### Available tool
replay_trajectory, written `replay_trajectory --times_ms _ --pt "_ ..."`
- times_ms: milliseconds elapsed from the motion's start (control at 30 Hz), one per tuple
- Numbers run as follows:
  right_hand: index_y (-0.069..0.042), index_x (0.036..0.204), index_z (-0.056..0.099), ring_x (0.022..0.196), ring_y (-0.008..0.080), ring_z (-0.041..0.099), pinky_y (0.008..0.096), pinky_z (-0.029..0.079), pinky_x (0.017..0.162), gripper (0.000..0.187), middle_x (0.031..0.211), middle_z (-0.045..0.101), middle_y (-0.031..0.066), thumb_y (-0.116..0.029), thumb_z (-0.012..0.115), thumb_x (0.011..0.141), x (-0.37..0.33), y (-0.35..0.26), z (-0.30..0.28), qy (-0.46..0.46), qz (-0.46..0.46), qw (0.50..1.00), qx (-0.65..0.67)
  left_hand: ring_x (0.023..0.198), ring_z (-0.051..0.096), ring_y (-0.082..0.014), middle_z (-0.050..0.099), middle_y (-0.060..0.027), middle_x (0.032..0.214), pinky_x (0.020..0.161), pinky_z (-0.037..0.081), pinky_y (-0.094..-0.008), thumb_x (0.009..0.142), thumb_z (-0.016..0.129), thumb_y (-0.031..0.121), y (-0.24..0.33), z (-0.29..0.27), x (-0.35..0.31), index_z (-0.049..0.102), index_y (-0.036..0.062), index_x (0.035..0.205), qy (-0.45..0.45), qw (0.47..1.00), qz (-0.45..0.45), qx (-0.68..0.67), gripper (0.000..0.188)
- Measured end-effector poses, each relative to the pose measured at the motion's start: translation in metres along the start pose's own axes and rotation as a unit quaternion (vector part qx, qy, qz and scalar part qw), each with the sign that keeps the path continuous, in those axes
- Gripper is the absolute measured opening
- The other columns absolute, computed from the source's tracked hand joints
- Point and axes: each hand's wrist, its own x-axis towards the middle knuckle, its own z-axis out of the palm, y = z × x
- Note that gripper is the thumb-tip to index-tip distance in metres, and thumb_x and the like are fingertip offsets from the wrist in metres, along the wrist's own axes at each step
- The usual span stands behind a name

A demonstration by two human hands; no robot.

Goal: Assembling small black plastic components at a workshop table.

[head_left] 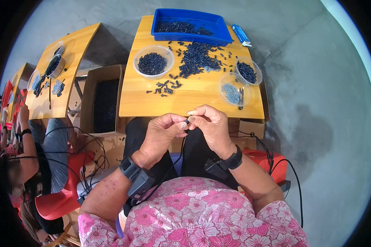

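a: how are the fingers set?
b: left hand [163, 133] and right hand [212, 128] both pinched narrow on one small dark piece [187, 121], mostly hidden; two-sided grip probably steadies something so tiny.
a: where, from the blue tray [193, 38]?
b: well in front, just off the table [134, 99]. loose black pieces [196, 59] lie directly before the tray, likely for easy picking. clear bowl [172, 61] front-left, grey bits [231, 92] front-right: seemingly sorted, within reach.

The left forearm [110, 189] and right forearm [254, 177] slant inward from either side. The left hand [160, 133] and right hand [214, 128] nearly meet, each pinching with thumb and forefinger; the left's other fingers curl in, both palms mostly hidden.
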Motion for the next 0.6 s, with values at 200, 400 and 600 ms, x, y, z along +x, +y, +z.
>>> replay_trajectory --times_ms 200,400,600 --pt "0.002 0.088 0.063 0.064 0.0109 0.062 0.0222 0.050 0.059 0.005 0.078 0.063 0.0064 0.005 0.063 0.083 -0.005 0.007 0.006 0.026 -0.050 0.998 -0.031 0.080 0.063 -0.0082 0.069 -0.0037 0.092 0.068 0.049 -0.0201 0.092 0.061 0.011 -0.006 0.001 0.000 0.065 0.0047 0.099 0.011 1.000 0.019 -0.015 0.010" --pt "0.003 0.089 0.064 0.069 0.0162 0.065 0.0238 0.052 0.066 0.008 0.085 0.064 0.0097 0.007 0.062 0.082 -0.011 0.014 0.009 0.049 -0.224 0.952 -0.205 0.081 0.065 -0.0113 0.067 -0.0058 0.090 0.072 0.053 -0.0226 0.094 0.058 0.013 -0.005 0.000 0.000 0.064 0.0025 0.098 0.034 0.999 0.003 -0.025 0.013" --pt "0.003 0.101 0.067 0.074 0.0139 0.066 0.0231 0.053 0.068 0.017 0.089 0.066 0.0100 0.005 0.061 0.086 -0.007 0.010 0.010 0.025 -0.114 0.988 -0.098 0.083 0.065 -0.0119 0.066 -0.0043 0.090 0.074 0.053 -0.0218 0.095 0.058 0.017 -0.004 -0.003 0.002 0.064 0.0028 0.100 0.035 0.993 -0.024 -0.108 0.017"
